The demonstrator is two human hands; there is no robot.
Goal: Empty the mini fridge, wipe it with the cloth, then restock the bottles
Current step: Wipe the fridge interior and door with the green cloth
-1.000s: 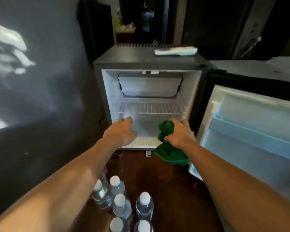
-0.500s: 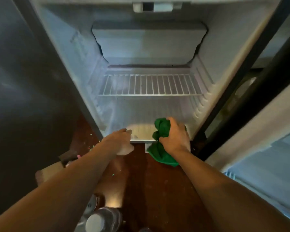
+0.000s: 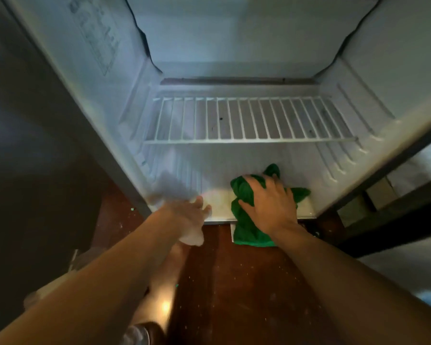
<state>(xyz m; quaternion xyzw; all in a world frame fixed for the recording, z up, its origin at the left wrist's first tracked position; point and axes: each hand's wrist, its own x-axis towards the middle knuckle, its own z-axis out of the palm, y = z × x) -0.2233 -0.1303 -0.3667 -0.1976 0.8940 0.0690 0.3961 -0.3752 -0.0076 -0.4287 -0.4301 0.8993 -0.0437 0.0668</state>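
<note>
The mini fridge (image 3: 383, 70) stands open close in front of me, with nothing on its white wire shelf (image 3: 249, 120). My right hand (image 3: 271, 202) lies palm down over the bunched green cloth (image 3: 246, 232), fingers curved over it, holding it against the front right of the fridge floor (image 3: 217, 197). Part of the cloth hangs over the front lip. My left hand (image 3: 187, 217) rests with relaxed fingers on the front left corner of the lip, brightly lit and holding nothing. One bottle top (image 3: 137, 334) shows at the bottom edge.
The freezer box (image 3: 239, 33) fills the upper back of the fridge. The open door (image 3: 408, 220) stands to the right. A dark wall runs along the left. Brown wooden floor (image 3: 234, 282) with small crumbs lies below the fridge.
My head has moved much closer to the fridge, so the bottles on the floor have dropped out of view. My right hand has pushed the cloth from the lip onto the fridge floor.
</note>
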